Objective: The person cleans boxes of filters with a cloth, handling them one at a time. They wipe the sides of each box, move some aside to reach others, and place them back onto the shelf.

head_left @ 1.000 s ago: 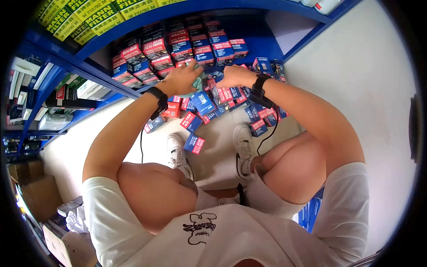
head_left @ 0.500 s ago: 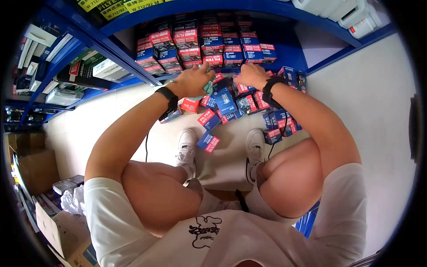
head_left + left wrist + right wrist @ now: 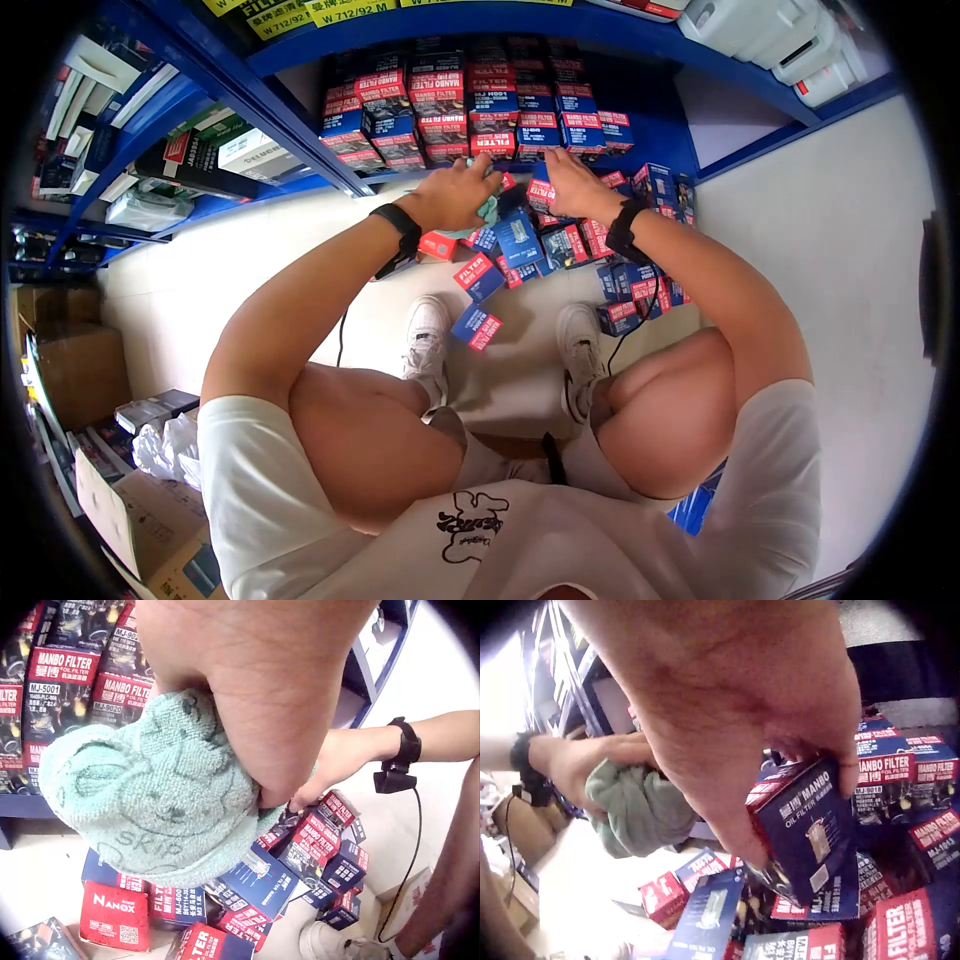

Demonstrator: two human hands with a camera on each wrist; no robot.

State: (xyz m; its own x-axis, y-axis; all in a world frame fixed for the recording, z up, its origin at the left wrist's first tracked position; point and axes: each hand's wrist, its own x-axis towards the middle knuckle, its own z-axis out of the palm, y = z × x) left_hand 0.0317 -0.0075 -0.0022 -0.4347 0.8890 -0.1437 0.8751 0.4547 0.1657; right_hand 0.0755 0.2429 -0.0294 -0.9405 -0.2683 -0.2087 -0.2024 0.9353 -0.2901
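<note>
My left hand [image 3: 455, 195] grips a pale green terry cloth [image 3: 150, 787], bunched under the palm, close to the front of the stacked boxes on the low shelf. In the right wrist view my right hand [image 3: 742, 712] holds a blue and red oil filter box [image 3: 810, 825] between thumb and fingers. That box is tilted, above a heap of similar filter boxes [image 3: 515, 240] on the floor. Among them a red box [image 3: 115, 915] lies below the cloth. Behind both hands, rows of stacked filter boxes [image 3: 440, 100] stand on the blue shelf.
A blue shelf board [image 3: 640, 120] shows right of the stacks. Above it, another shelf carries yellow boxes [image 3: 350, 12] and white jugs [image 3: 760, 40]. Loose boxes [image 3: 478, 328] lie near the white shoes [image 3: 428, 335]. Cardboard boxes [image 3: 85, 370] stand at the left.
The head view has shifted, so shelf and boxes sit lower and further right. The right hand's fingers have straightened somewhat around a filter box. The left hand keeps the cloth by the shelf front.
</note>
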